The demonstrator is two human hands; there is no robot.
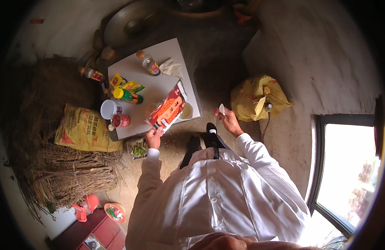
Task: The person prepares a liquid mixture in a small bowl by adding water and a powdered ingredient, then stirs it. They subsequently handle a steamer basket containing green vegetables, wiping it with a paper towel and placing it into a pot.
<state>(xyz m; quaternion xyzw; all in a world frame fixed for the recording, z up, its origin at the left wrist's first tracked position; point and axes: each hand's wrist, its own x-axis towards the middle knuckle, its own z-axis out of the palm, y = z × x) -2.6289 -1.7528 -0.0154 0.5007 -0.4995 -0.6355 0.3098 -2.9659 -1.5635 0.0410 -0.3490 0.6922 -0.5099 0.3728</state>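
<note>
My left hand [154,137] pinches the lower end of a red and orange food packet [168,109], held slanting over a white tabletop [133,120]. Behind the packet's right edge a pale bowl [187,111] is partly hidden. To the right, past the table, my right hand [229,121] holds a small white spoon [222,108]. Further back on the table are a clear bottle with an orange cap [150,65] and a crumpled cloth [171,67]. At the left side a green bottle with a yellow cap [128,95], a white tub [109,109] and a red-filled jar [120,121] stand near yellow packets [131,86].
A large wok [127,26] is behind the table. Bundled twigs [77,175] and a yellow woven sack [88,128] lie to the left. A yellow bag [248,98] with a gas regulator [268,106] stands by the right wall. A container of greens [138,149] is below the table.
</note>
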